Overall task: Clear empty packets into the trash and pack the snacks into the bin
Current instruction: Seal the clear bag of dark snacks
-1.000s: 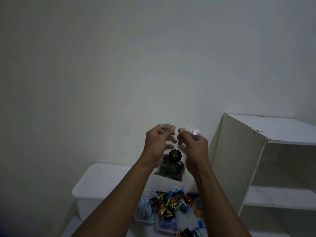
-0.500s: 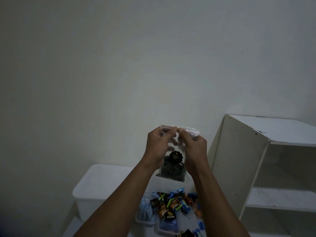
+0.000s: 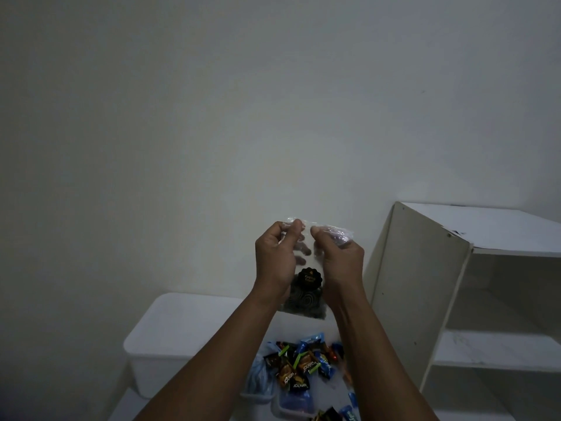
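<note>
Both hands are up off the surface: left hand (image 3: 274, 262) and right hand (image 3: 338, 262) are each pinching the top edge of a clear bag of dark cookies (image 3: 306, 296), fingers (image 3: 293, 227) curled tight. Wrapped snacks (image 3: 303, 363) are lying heaped below, beside the lidded white bin (image 3: 182, 329), so most of the packing is looking undone.

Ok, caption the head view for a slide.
Left hand and right hand pinch the clear bag above wrapped snacks.
</note>
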Demonstrator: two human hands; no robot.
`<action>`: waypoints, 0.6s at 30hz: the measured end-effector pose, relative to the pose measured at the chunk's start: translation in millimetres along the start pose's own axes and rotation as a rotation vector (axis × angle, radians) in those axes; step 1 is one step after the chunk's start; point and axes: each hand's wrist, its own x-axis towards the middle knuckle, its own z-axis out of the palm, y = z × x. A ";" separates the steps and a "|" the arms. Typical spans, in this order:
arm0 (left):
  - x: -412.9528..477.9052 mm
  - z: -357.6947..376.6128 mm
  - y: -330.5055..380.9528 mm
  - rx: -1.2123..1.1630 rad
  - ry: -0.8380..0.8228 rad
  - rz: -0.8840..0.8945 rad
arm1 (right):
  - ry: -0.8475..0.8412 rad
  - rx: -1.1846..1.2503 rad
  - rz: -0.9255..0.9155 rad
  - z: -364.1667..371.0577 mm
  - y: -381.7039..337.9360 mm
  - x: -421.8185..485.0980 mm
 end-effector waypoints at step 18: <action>-3.4 15.6 1.5 -0.100 0.117 -0.028 | 0.153 0.222 0.022 -12.3 -4.2 3.8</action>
